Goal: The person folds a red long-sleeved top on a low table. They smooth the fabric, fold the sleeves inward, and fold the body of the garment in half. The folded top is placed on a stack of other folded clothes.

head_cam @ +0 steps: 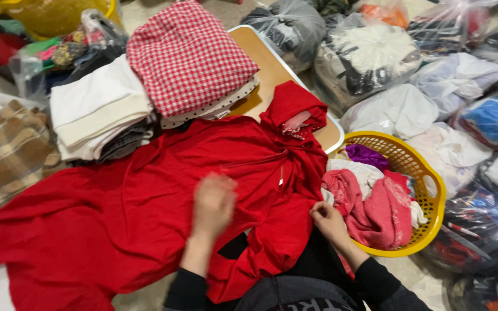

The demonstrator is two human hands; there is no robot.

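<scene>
A large red hooded garment (116, 207) lies spread over a low wooden table (272, 72), its hood (295, 109) toward the far side. My left hand (213, 204) is blurred and rests flat on the middle of the red fabric, fingers together. At the garment's right edge, beside the basket, my right hand (326, 219) pinches the red cloth. Both arms wear dark sleeves.
A yellow laundry basket (427, 173) with pink, white and purple clothes stands at the right. Folded stacks sit at the back: a red checked cloth (188, 55), white items (96, 112), a brown plaid piece (7, 152). Several plastic bags of clothing (375, 57) crowd the floor beyond.
</scene>
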